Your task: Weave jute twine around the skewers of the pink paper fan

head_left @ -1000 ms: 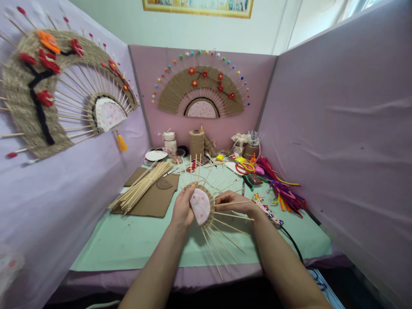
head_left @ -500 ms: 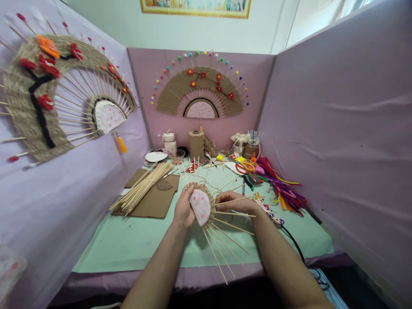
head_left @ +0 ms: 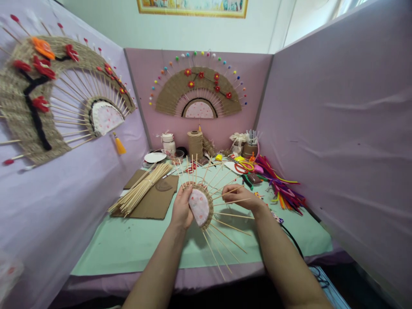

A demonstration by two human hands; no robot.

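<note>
My left hand (head_left: 183,207) grips the straight left edge of a small half-round fan base (head_left: 200,207), thumb on its front. Pale fabric with small pink-red prints covers its face, and woven twine (head_left: 210,206) rims the curved side. Thin wooden sticks (head_left: 230,232) radiate from that rim, upward, right and toward me. My right hand (head_left: 236,195) is right of the rim among the sticks, its fingers curled together in a pinch. Whether they hold a stick or a strand of twine is too small to tell.
A bundle of sticks (head_left: 146,186) lies on cardboard (head_left: 165,201) at left. Behind stand a twine spool (head_left: 195,143) and a white jar (head_left: 168,143). Pipe cleaners (head_left: 286,189), red-handled scissors (head_left: 243,167) and a black cable (head_left: 292,240) are at right. Finished fans (head_left: 199,88) hang on the partitions.
My right hand has moved up and slightly right, away from the woven rim. My left hand still holds the fan base, which is nearly in the same place.
</note>
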